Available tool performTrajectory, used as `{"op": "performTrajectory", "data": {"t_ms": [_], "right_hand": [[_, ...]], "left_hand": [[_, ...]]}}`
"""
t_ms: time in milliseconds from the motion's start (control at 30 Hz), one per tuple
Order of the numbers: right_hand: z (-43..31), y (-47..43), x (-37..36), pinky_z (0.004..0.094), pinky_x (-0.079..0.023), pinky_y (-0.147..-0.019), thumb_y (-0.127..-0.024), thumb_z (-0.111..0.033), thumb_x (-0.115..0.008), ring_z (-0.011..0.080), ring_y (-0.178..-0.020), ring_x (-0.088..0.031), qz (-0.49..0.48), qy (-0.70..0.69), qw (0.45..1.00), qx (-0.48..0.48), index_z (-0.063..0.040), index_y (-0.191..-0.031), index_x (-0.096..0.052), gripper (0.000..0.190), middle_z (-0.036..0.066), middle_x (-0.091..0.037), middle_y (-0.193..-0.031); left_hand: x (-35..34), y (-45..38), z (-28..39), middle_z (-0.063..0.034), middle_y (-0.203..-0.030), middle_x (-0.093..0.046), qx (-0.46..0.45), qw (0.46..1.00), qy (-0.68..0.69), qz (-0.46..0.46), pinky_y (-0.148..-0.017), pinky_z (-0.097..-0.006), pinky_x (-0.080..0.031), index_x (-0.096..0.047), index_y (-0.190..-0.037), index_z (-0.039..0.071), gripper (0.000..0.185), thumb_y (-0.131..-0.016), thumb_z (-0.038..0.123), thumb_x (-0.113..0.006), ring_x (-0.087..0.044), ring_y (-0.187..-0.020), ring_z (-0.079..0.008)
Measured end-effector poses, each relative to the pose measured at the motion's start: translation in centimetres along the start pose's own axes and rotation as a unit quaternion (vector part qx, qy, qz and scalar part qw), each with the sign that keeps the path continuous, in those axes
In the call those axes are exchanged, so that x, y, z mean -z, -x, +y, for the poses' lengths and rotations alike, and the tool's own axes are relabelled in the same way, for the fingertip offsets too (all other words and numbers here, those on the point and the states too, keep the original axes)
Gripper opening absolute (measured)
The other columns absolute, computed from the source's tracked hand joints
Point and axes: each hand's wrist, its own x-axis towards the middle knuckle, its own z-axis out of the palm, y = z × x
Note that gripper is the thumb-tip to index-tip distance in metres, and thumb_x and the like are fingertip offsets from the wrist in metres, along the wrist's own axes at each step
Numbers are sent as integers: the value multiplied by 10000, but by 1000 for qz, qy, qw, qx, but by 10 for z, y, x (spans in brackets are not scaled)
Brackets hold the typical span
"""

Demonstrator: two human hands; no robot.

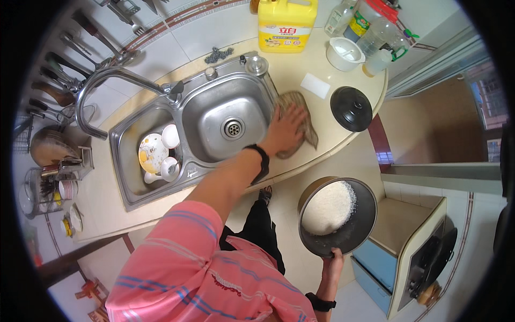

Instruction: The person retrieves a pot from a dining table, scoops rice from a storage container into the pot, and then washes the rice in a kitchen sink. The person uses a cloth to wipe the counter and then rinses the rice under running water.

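My left hand (285, 131) lies spread and slightly blurred on a crumpled brown cloth (295, 98), which rests on the counter beside the sink. My right hand (334, 259) grips the rim of a dark inner cooking pot (362, 225), thumb on the inside. White rice grains (326, 209) fill part of the tilted pot, which is held over the floor in front of the counter. A black lid with a knob (351, 108) and a white rectangular piece (315, 85) lie on the counter past the cloth.
To the left is a double steel sink (189, 120) with a curved faucet (82, 92); dishes (153, 153) sit in its smaller basin. A yellow detergent jug (286, 28), a white pot (345, 54) and several bottles (374, 36) stand behind. A stove (426, 257) is at lower right.
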Motion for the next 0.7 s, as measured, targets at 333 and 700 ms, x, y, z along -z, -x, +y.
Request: {"op": "performTrajectory", "data": {"t_ms": [333,700], "right_hand": [[-36,-27,15,579,-494,-1065,-853,-51,-533,388,-1306,-546,-68,-36,997,24,42,-1471,-402,639,203,-519,-1435],[-89,-24,-58,438,-555,-887,-931,-332,-639,306,-1063,-652,-64,331,939,60,-23,-1399,-556,567,163,-642,-1289]], "left_hand": [[3,-38,7,-160,-1653,-271,89,994,48,36,-1174,-718,-43,-364,-1561,120,815,-917,596,-519,-154,-1555,-364],[75,258,-5,-113,-1678,-237,46,997,61,13,-1255,-542,-63,-364,-1567,101,710,-939,347,-586,-156,-1569,-288]]}}
